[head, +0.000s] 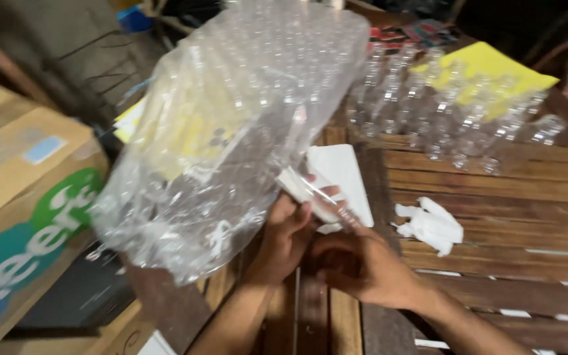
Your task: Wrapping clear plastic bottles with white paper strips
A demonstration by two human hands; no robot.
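My left hand (pixel 284 233) grips a small clear plastic bottle (pixel 313 197) with a white cap, held tilted over the wooden table (pixel 494 190). My right hand (pixel 363 263) is curled just below and right of it, touching the bottle's lower end. A large clear plastic bag (pixel 231 131) packed with several clear bottles rests against my left hand and rises up to the left. Behind the bottle lies a flat white sheet (pixel 343 174).
Rows of several clear empty bottles (pixel 448 112) stand at the far side of the table on a yellow sheet (pixel 488 69). A crumpled white cloth (pixel 432 227) lies to the right. A cardboard box (pixel 21 197) with green and blue print sits at the left.
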